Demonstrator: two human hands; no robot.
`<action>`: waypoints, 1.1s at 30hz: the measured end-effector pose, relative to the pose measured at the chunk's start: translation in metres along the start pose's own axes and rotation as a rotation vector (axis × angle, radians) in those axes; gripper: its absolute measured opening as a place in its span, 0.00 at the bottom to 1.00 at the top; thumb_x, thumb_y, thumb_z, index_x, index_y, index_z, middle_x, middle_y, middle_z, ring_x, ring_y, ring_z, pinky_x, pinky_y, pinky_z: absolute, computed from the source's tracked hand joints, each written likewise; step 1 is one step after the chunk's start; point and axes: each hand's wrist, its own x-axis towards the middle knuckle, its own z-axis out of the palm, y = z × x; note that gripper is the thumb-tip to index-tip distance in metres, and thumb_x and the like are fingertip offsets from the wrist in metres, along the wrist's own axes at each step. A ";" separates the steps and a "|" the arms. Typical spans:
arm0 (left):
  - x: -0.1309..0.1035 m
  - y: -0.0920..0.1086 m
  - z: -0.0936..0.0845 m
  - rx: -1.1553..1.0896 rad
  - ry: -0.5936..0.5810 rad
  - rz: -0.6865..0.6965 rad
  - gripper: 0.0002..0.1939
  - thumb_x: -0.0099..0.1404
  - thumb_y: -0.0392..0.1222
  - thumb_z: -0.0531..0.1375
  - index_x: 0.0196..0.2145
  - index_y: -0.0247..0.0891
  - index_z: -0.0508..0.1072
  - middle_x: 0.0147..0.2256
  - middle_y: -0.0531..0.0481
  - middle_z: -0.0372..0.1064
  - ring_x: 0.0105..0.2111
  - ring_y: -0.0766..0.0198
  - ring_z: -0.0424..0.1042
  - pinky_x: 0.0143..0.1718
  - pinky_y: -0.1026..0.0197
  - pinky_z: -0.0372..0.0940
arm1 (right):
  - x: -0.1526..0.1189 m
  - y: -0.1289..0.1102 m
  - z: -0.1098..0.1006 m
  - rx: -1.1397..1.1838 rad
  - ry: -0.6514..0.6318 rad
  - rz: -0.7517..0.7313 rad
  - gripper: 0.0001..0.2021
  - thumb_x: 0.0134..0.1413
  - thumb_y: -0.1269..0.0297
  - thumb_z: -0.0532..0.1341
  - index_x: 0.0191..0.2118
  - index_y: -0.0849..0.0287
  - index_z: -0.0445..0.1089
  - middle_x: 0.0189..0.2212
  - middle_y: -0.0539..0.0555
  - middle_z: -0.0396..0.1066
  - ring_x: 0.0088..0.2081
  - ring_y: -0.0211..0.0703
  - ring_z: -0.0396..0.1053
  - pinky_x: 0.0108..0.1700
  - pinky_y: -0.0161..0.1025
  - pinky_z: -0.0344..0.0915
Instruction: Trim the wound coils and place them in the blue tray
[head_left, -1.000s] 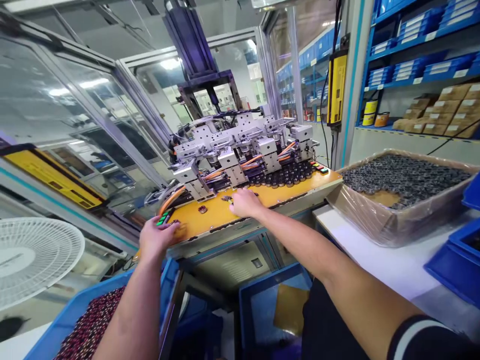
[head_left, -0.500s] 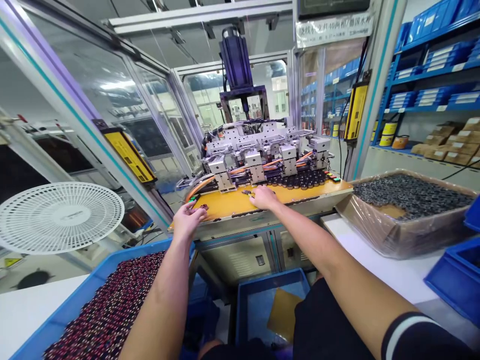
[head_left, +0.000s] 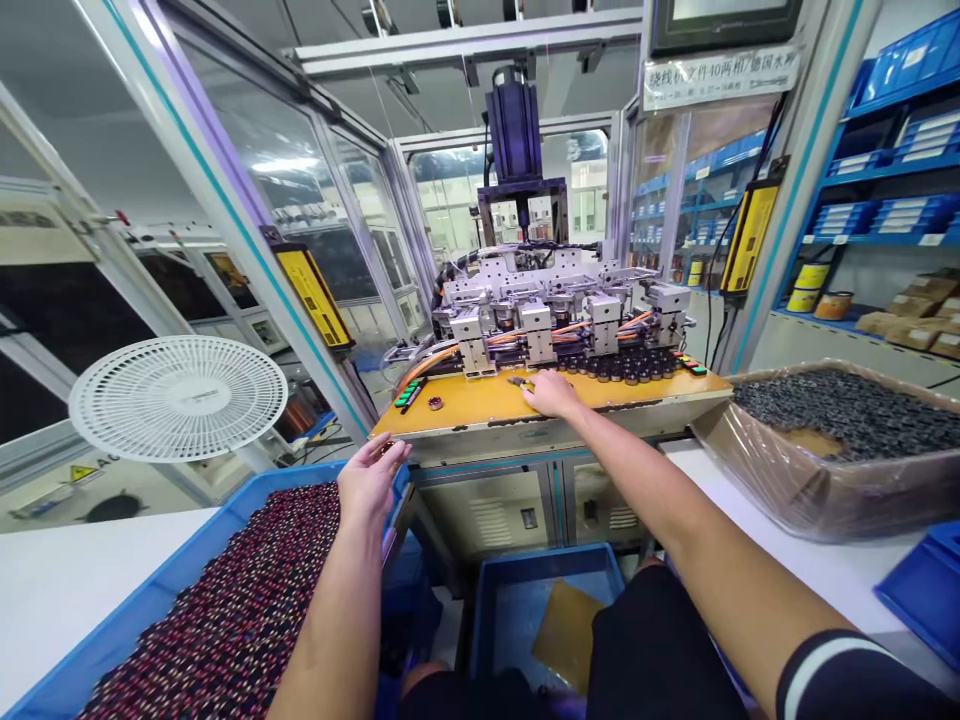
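Near left, a small part (head_left: pixel 388 448) is pinched in the left hand (head_left: pixel 367 480), probably light, stiff, best rim-held; farther off, over the yellow tabletop (head_left: pixel 480 402), pliers (head_left: pixel 520 383) are clasped in the right hand (head_left: pixel 552 393)!

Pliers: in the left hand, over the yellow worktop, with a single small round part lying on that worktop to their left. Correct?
Wrong hand: the head view shows the pliers in the right hand, not the left hand. They are over the yellow worktop, with the single small round part to their left.
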 end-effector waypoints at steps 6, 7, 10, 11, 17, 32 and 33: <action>-0.098 0.005 -0.027 0.051 -0.177 0.188 0.37 0.46 0.35 0.72 0.54 0.43 0.69 0.42 0.47 0.78 0.41 0.56 0.79 0.48 0.53 0.74 | -0.016 -0.011 -0.017 0.086 0.150 -0.147 0.15 0.65 0.61 0.60 0.52 0.64 0.69 0.53 0.61 0.69 0.56 0.50 0.67 0.59 0.53 0.65; -0.117 0.005 -0.034 0.081 -0.215 0.229 0.37 0.47 0.36 0.72 0.55 0.45 0.68 0.43 0.46 0.78 0.39 0.56 0.79 0.46 0.53 0.75 | -0.026 -0.018 -0.020 0.111 0.178 -0.204 0.15 0.65 0.63 0.60 0.54 0.65 0.69 0.55 0.63 0.68 0.58 0.50 0.65 0.61 0.52 0.62; -0.164 0.005 -0.054 0.160 -0.247 0.331 0.36 0.50 0.35 0.71 0.55 0.52 0.67 0.42 0.49 0.77 0.35 0.57 0.80 0.40 0.54 0.78 | -0.078 -0.047 -0.030 0.204 0.208 -0.397 0.18 0.66 0.63 0.58 0.58 0.64 0.67 0.59 0.63 0.65 0.62 0.48 0.61 0.65 0.49 0.59; -0.176 0.005 -0.059 0.173 -0.241 0.340 0.36 0.50 0.35 0.71 0.55 0.55 0.67 0.41 0.50 0.77 0.34 0.57 0.80 0.38 0.54 0.79 | -0.100 -0.057 -0.035 0.241 0.208 -0.488 0.18 0.66 0.61 0.57 0.58 0.62 0.67 0.59 0.61 0.66 0.62 0.47 0.61 0.65 0.49 0.60; -0.218 0.006 -0.071 0.190 -0.274 0.373 0.39 0.51 0.34 0.71 0.58 0.59 0.67 0.43 0.48 0.79 0.39 0.52 0.81 0.39 0.53 0.80 | -0.212 -0.085 -0.063 0.264 0.186 -1.117 0.14 0.68 0.71 0.51 0.43 0.66 0.73 0.41 0.60 0.75 0.38 0.44 0.70 0.39 0.41 0.69; -0.241 0.003 -0.060 0.075 -0.566 0.363 0.37 0.63 0.21 0.59 0.64 0.51 0.59 0.51 0.50 0.77 0.50 0.63 0.77 0.51 0.63 0.74 | -0.255 -0.058 -0.048 1.295 -0.711 -0.179 0.19 0.45 0.56 0.74 0.37 0.63 0.71 0.28 0.49 0.70 0.29 0.32 0.66 0.33 0.32 0.64; -0.243 0.003 -0.060 0.073 -0.593 0.369 0.37 0.63 0.21 0.58 0.64 0.50 0.59 0.52 0.49 0.77 0.50 0.63 0.77 0.52 0.63 0.73 | -0.255 -0.062 -0.045 1.381 -0.730 -0.059 0.21 0.42 0.54 0.74 0.36 0.63 0.70 0.28 0.48 0.70 0.28 0.32 0.65 0.34 0.32 0.64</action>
